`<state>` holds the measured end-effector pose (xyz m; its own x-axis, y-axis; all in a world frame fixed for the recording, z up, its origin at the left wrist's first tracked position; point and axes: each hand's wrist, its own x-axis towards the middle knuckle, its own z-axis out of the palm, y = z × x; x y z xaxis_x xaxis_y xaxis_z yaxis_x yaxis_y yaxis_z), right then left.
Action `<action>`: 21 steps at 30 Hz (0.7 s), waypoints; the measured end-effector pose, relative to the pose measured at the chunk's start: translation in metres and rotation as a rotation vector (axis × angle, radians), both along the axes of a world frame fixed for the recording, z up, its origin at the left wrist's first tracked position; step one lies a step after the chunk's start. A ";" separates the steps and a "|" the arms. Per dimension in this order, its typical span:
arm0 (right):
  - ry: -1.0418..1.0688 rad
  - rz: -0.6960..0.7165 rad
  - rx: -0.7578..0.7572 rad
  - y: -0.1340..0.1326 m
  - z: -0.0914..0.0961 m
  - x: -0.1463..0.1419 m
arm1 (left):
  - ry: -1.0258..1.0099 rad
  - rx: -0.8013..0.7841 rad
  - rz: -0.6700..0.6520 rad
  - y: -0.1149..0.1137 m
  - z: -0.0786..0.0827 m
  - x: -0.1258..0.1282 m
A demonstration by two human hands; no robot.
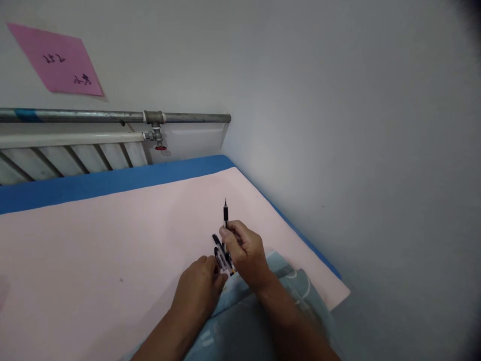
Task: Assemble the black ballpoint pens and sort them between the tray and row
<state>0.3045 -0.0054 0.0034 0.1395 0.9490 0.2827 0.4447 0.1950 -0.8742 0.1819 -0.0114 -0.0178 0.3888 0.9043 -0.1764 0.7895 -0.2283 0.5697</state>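
Pinched on a black pen [226,213] with the right hand [247,251], poking out tip first past the fingers toward the far edge of the pink sheet [112,240]. Curled close to more pens [221,254] with the left hand [198,285], just beside its fingertips; cannot tell if holding them. Between the arms, see blue cloth [240,311].

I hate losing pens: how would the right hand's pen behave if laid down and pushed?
The pen might roll: it looks slim and round. It seems stiff, standing straight from the right hand. Its thin exposed tip might be fragile.

Dim light; soft shadows; darkened right corners.
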 end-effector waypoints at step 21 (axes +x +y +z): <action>-0.302 0.392 -0.024 -0.007 -0.014 -0.026 | -1.487 -0.621 0.656 0.051 0.017 -0.068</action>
<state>0.2786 -0.0120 -0.0102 -0.3137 0.9206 0.2326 0.5761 0.3793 -0.7240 0.1141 0.0394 -0.0006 0.1556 0.9069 -0.3916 -0.5816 0.4045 0.7058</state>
